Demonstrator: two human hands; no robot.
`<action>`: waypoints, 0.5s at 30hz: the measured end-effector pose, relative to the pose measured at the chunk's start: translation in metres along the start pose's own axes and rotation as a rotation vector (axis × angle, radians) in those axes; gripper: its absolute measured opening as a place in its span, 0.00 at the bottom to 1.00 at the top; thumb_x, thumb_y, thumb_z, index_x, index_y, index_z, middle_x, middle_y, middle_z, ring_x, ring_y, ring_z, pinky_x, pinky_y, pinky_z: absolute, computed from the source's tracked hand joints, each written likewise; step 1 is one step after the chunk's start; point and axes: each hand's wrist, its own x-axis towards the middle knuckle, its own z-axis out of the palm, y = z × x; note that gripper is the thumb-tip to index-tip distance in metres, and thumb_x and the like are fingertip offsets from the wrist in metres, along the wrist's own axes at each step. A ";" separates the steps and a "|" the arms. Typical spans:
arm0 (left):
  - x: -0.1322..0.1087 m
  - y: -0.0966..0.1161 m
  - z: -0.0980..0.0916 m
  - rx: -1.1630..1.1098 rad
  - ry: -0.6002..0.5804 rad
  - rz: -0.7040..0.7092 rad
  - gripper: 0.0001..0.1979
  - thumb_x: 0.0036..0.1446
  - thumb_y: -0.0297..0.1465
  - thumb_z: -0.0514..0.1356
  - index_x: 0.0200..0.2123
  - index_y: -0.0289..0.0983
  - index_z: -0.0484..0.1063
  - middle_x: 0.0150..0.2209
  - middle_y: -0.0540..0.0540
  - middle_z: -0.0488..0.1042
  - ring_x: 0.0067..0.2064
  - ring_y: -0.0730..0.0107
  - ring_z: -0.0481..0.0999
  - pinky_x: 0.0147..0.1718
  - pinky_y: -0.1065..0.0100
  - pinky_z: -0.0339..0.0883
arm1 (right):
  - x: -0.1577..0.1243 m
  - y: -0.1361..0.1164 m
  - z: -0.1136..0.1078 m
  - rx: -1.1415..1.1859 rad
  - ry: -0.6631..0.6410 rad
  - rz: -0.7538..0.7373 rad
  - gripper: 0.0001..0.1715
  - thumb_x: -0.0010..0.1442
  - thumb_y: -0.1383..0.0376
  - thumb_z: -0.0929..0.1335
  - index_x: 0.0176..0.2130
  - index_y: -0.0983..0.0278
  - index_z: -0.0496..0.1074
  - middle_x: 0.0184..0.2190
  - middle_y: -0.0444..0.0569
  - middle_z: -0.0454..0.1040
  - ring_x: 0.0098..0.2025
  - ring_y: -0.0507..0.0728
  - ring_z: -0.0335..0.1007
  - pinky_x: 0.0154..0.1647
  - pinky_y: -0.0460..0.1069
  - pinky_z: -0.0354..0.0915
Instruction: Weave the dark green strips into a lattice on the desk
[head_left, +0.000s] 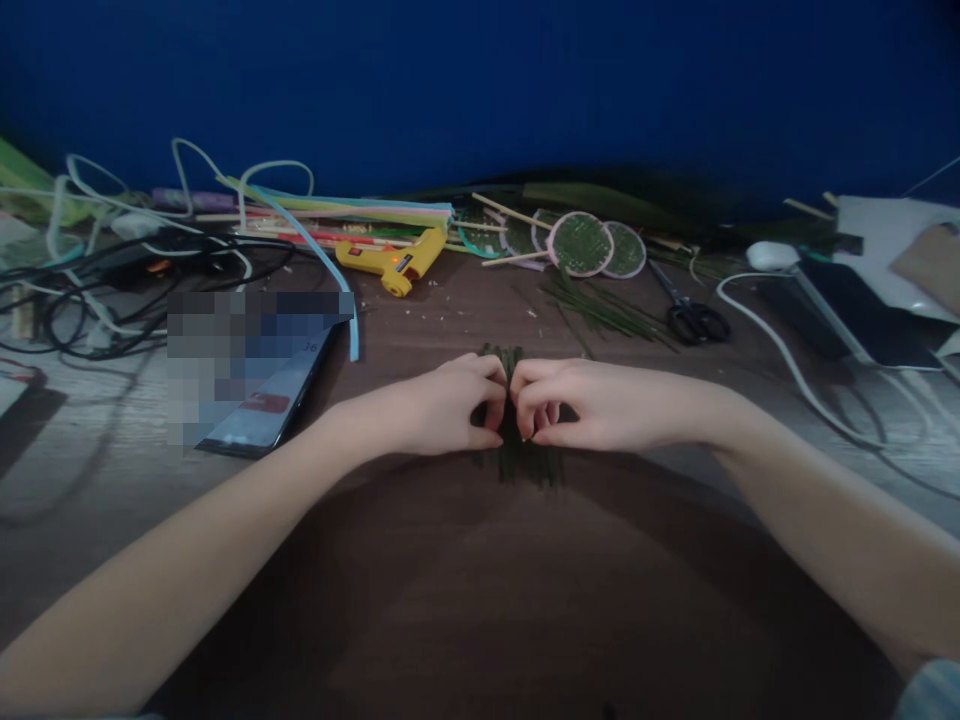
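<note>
A small bundle of thin dark-green, grass-like strips lies on the dark brown table in front of me. From its left side my left hand closes in, fingers curled and thumb tip low against the strips. My right hand mirrors it on the right, with fingers and thumb bent round the bundle's edge. Between the two hands the middle of the bundle is mostly hidden; its ends show above and below. Farther back lies a loose pile of similar green strips.
Behind are a yellow glue gun, round green discs on sticks and black-handled scissors. At left lie a phone, a light-blue strip and tangled cables. A white cable and dark device are at right.
</note>
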 end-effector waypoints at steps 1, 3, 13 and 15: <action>0.000 0.000 0.000 0.003 -0.001 0.010 0.05 0.50 0.32 0.59 0.26 0.37 0.70 0.40 0.49 0.64 0.46 0.68 0.64 0.45 0.69 0.58 | 0.000 0.001 0.001 -0.008 0.012 0.002 0.07 0.54 0.71 0.63 0.33 0.64 0.71 0.35 0.46 0.64 0.33 0.50 0.63 0.32 0.46 0.60; -0.001 -0.001 -0.001 0.014 -0.006 0.025 0.05 0.51 0.32 0.58 0.26 0.38 0.70 0.40 0.49 0.64 0.45 0.68 0.64 0.44 0.69 0.58 | 0.002 0.003 0.002 -0.024 0.026 -0.009 0.06 0.53 0.72 0.64 0.33 0.64 0.70 0.34 0.46 0.63 0.32 0.50 0.63 0.31 0.46 0.59; 0.001 0.004 0.002 0.027 0.037 0.015 0.04 0.48 0.31 0.59 0.24 0.37 0.70 0.38 0.49 0.65 0.44 0.67 0.64 0.43 0.69 0.58 | 0.005 0.004 0.003 -0.065 0.034 -0.056 0.08 0.52 0.75 0.64 0.31 0.65 0.70 0.33 0.46 0.63 0.31 0.50 0.61 0.30 0.46 0.57; 0.002 0.003 0.003 0.028 0.041 0.019 0.04 0.48 0.30 0.60 0.24 0.37 0.70 0.37 0.49 0.65 0.43 0.67 0.65 0.42 0.69 0.58 | 0.005 0.004 0.002 -0.075 0.035 -0.068 0.08 0.52 0.75 0.64 0.31 0.65 0.70 0.32 0.46 0.63 0.31 0.50 0.61 0.30 0.46 0.57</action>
